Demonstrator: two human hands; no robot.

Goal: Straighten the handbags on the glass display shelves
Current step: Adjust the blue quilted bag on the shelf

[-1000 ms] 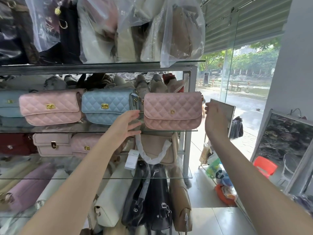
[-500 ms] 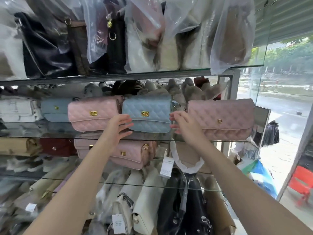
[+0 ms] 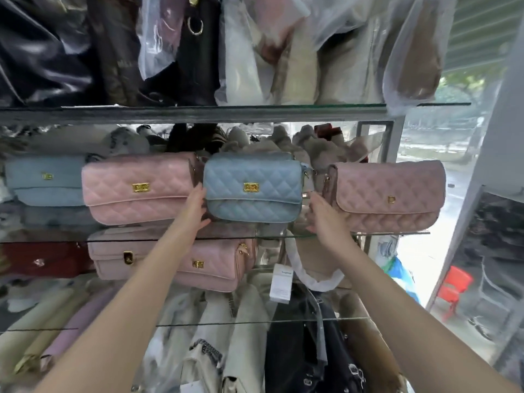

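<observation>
A light blue quilted handbag [image 3: 252, 188] with a gold clasp stands on the middle glass shelf [image 3: 368, 235]. My left hand [image 3: 197, 207] presses against its left end and my right hand [image 3: 321, 217] against its right end, so both hands hold it between them. A pink quilted handbag [image 3: 139, 188] stands just left of it. A dusty pink quilted handbag [image 3: 388, 194] stands to its right, with a small gap. Another pale blue bag [image 3: 42, 180] stands at the far left.
Plastic-wrapped bags [image 3: 255, 46] crowd the top shelf. Below the middle shelf sit pink [image 3: 218, 262], beige [image 3: 113, 256] and dark red [image 3: 39, 259] bags, a white tag [image 3: 280, 283], and lower down cream and black bags. A metal post [image 3: 394, 143] ends the shelf at right; a red chair [image 3: 453, 287] stands outside.
My right hand left the right pink bag and came to the blue bag's right end. My left hand rose to its left end. The view swung left and closer.
</observation>
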